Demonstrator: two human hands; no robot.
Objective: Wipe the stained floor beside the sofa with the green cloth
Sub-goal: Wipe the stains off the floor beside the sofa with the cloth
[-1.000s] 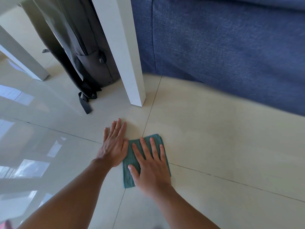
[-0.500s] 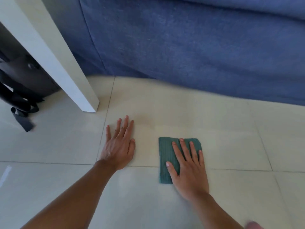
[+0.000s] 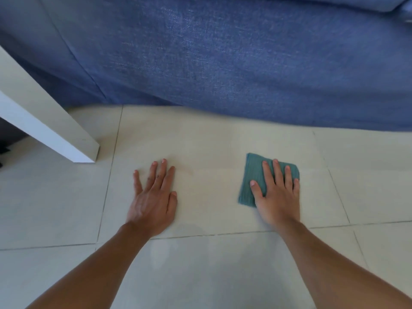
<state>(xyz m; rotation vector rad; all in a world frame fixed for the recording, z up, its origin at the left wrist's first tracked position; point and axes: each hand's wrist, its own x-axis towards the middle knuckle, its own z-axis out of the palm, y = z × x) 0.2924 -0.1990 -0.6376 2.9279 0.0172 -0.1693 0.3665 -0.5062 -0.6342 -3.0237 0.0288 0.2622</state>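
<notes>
While both hands lie palm-down on the floor (image 3: 211, 139), the head view shows the right hand (image 3: 277, 195) spread flat on the green cloth (image 3: 253, 172), fingers extended and slightly apart, pressing it to the tile without pinching it. The cloth is folded to a small rectangle and sits at about 3 o'clock from the left hand (image 3: 153, 197), well apart from it. Left hand: fingers splayed, bare on the tile, holding nothing. Blue sofa (image 3: 234, 59) spans 12 o'clock, its lower edge near the cloth but not touching. White table leg (image 3: 51, 130) meets the floor at 10 o'clock of the left hand. No distinct stain can be made out on the tile.
</notes>
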